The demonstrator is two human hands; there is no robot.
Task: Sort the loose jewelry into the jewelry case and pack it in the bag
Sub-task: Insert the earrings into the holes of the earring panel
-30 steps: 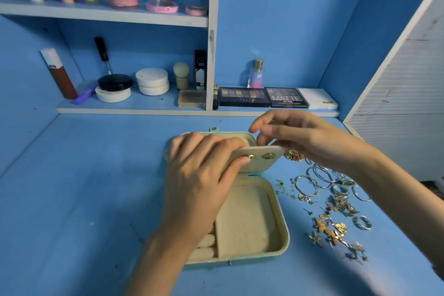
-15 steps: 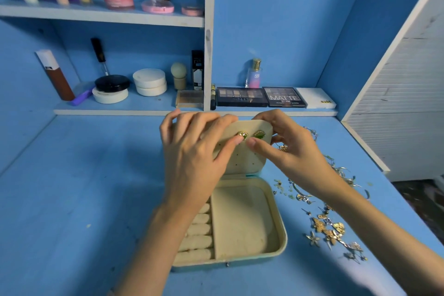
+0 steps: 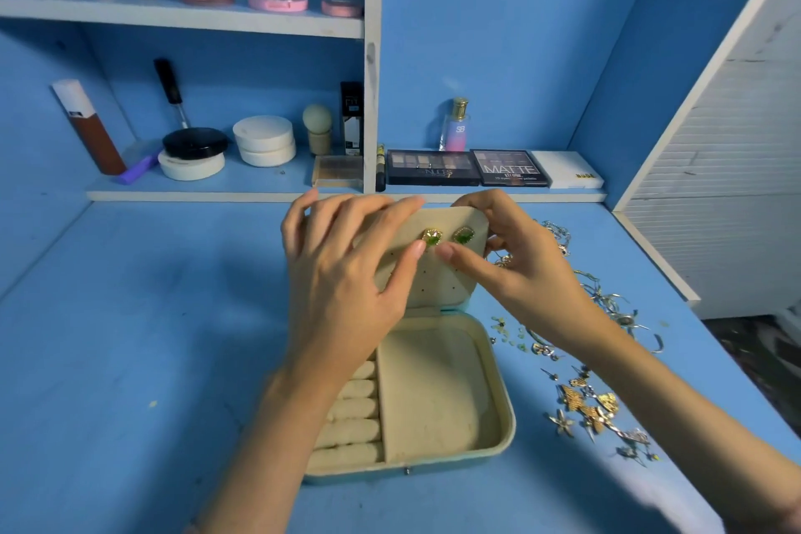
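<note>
Blue everywhere in the head view: blue desk top [image 3: 130, 338], blue back wall, and white-edged shelves across the upper half of the frame.

The jewelry case [image 3: 498, 438] sits open at bottom centre, just below both hands. It has a cream lining, a column of ring rolls [image 3: 351, 412] on its left side and a plain flat compartment [image 3: 433, 395] on the right with nothing visible in it.

The earring panel [image 3: 433, 282], a cream flap with little holes, stands up from the case's far edge at frame centre. Two green stud earrings are pinned side by side near its top, one [image 3: 431, 236] left of the other [image 3: 463, 235].

The left hand [image 3: 342, 290] has its fingers curled over the panel's top left edge and its thumb pressed on the front, right beside the left stud, so it's gripping the flap. The right hand [image 3: 520, 273] is wrapped round the top right corner, fingers behind, thumb tip on the front just under the studs. It's also pinching the panel. Can't tell if either thumb actually touches a stud.

The loose jewelry [image 3: 594, 403] is scattered on the desk right of the case, running from mid right down to lower right: gold butterfly and flower pieces, silver rings and chains, partly hidden by the right forearm.

On the lower shelf there are two eyeshadow palettes [image 3: 433, 167] [image 3: 509, 167], a perfume bottle [image 3: 457, 126] and white powder jars [image 3: 264, 139].
</note>
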